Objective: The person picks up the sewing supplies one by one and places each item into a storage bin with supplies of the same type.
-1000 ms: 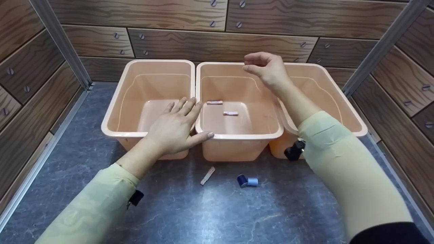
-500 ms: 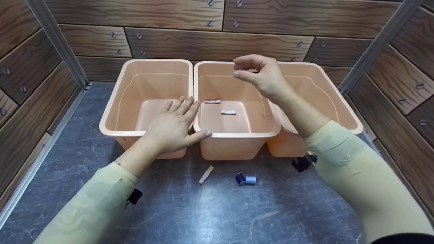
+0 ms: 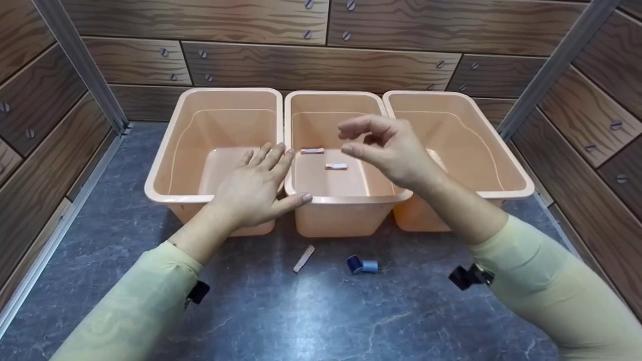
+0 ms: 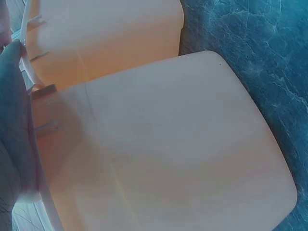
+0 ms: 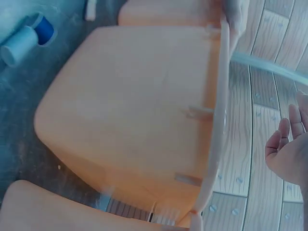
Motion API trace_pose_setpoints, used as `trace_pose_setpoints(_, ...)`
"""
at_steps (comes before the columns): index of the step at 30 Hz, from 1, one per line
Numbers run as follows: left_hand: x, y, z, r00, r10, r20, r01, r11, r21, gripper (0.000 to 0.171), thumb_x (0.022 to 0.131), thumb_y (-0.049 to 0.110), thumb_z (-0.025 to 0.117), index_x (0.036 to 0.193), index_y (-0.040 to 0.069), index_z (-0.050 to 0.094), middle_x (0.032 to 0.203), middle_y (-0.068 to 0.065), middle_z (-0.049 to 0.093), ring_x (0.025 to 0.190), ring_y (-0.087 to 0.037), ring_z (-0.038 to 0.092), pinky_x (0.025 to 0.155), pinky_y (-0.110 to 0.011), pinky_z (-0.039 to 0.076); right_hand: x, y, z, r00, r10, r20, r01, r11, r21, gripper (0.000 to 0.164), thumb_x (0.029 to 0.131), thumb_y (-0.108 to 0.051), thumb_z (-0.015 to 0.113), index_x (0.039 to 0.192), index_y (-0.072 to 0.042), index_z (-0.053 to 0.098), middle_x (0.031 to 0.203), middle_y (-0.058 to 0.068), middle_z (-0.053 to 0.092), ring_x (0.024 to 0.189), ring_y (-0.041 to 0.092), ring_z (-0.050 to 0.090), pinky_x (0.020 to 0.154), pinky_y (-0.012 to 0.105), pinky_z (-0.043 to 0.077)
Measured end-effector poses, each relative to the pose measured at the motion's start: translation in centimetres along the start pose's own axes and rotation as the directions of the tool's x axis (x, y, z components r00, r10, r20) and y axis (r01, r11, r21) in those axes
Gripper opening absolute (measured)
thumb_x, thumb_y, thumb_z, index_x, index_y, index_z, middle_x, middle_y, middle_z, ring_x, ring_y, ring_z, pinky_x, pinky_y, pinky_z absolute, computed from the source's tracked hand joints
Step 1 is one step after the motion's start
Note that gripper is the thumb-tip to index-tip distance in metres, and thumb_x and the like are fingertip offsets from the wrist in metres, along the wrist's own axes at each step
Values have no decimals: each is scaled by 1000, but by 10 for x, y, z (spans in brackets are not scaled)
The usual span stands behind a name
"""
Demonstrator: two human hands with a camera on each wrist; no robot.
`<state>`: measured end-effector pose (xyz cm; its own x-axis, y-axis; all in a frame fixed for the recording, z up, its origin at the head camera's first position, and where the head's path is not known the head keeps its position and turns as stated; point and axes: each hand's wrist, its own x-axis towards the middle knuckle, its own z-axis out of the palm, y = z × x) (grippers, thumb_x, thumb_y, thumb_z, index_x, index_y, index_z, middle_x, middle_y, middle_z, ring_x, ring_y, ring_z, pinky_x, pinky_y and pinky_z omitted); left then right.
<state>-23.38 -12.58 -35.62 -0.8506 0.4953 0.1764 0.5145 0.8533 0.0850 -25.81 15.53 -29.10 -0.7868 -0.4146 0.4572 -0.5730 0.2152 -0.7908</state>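
My left hand (image 3: 251,193) lies spread, palm down, over the neighbouring rims of the left bin (image 3: 175,198) and the middle bin (image 3: 341,220). Above the middle bin's right side hovers my right hand (image 3: 393,148), its fingers and thumb loosely bent. Nothing shows between them, and in the right wrist view that hand (image 5: 291,149) looks relaxed too. Two small pinkish-white strips, one at the back (image 3: 312,151) and one nearer (image 3: 336,166), lie inside the middle bin.
A similar pale strip (image 3: 304,258) lies on the dark marbled table before the bins. Beside it are a dark blue thread spool (image 3: 354,264) and a light blue one (image 3: 370,266). The right bin (image 3: 506,194) stands beyond my right forearm. Wood-patterned walls (image 3: 321,62) enclose the table.
From the back edge of the bins, my right hand has come toward me and lower in the head view. The left hand and the small items have stayed put.
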Motion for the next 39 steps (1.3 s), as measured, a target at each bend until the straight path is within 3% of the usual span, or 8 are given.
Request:
trace_pose_setpoints(10,-2,-2,0,1000,-6,-5,6,1000,-1,103,99,83,33,168,5,28,171,-19,30,159,-40,25,126,-60,23,-36,-4,8,997,-37,61,34,998,58,28,92,4,79,120,5,75,110,14,77,92,23,69,77,27,54)
trace_pose_setpoints(16,-2,-2,0,1000,-6,-3,6,1000,-4,104,99,83,33,168,5,28,171,-20,30,159,-41,24,127,-59,21,-52,-1,16,995,-67,80,59,993,102,31,90,10,77,121,7,74,110,15,78,103,24,72,87,31,55)
trace_pose_setpoints(26,-1,-1,0,1000,-4,-10,4,1000,12,103,99,82,34,167,4,29,171,-20,31,158,-41,26,126,-59,23,-80,9,25,989,-67,131,39,978,204,35,89,13,77,124,11,70,113,15,77,106,24,72,90,30,59)
trace_pose_setpoints(32,0,-1,1,1000,-1,-17,2,1000,17,103,99,82,35,167,5,29,170,-20,32,158,-41,27,125,-60,25,-90,20,32,975,-132,176,101,979,178,35,90,12,76,124,4,73,112,16,77,106,23,72,89,33,57)
trace_pose_setpoints(39,0,-1,1,1000,1,-22,-1,1000,12,103,99,82,34,167,4,30,170,-20,32,157,-42,28,125,-60,26,-101,35,43,974,-82,211,50,987,154,35,90,6,80,124,0,74,112,9,77,106,27,72,90,32,56)
